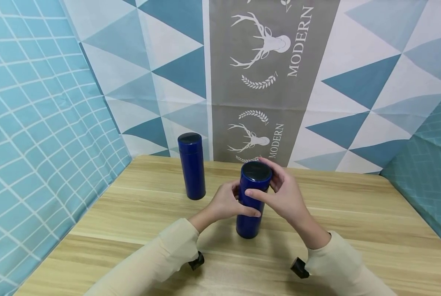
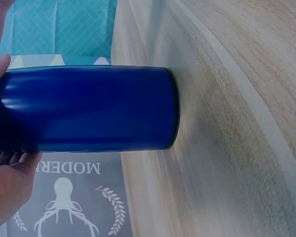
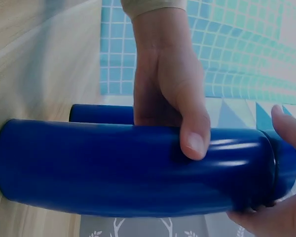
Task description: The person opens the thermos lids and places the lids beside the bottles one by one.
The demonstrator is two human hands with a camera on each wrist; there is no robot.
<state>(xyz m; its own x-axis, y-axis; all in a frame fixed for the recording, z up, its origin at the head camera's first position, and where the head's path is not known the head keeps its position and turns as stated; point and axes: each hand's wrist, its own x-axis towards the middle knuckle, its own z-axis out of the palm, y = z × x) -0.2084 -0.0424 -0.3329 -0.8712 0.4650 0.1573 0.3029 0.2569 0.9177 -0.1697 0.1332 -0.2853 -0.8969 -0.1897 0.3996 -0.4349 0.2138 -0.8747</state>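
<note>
A dark blue thermos flask [image 1: 248, 224] with a black-topped lid [image 1: 256, 170] stands nearly upright between both hands. My left hand [image 1: 228, 201] grips its body around the middle, thumb across the near side. Higher up, my right hand [image 1: 287, 196] holds it close to the lid, with fingers behind and thumb in front. In the right wrist view, the left thumb [image 3: 195, 140] lies along the flask, and the right hand [image 3: 274, 215] is at the lid end. The flask's base [image 2: 173, 108] is at the wooden tabletop in the left wrist view.
A second blue flask [image 1: 193, 172] stands upright farther back, left of the held one. The wooden table [image 1: 353, 205] ends at a patterned wall covering [image 1: 361, 90] behind. Blue tiled-print sheet [image 1: 39, 102] hangs on the left, with a teal one [image 1: 432, 164] on the right.
</note>
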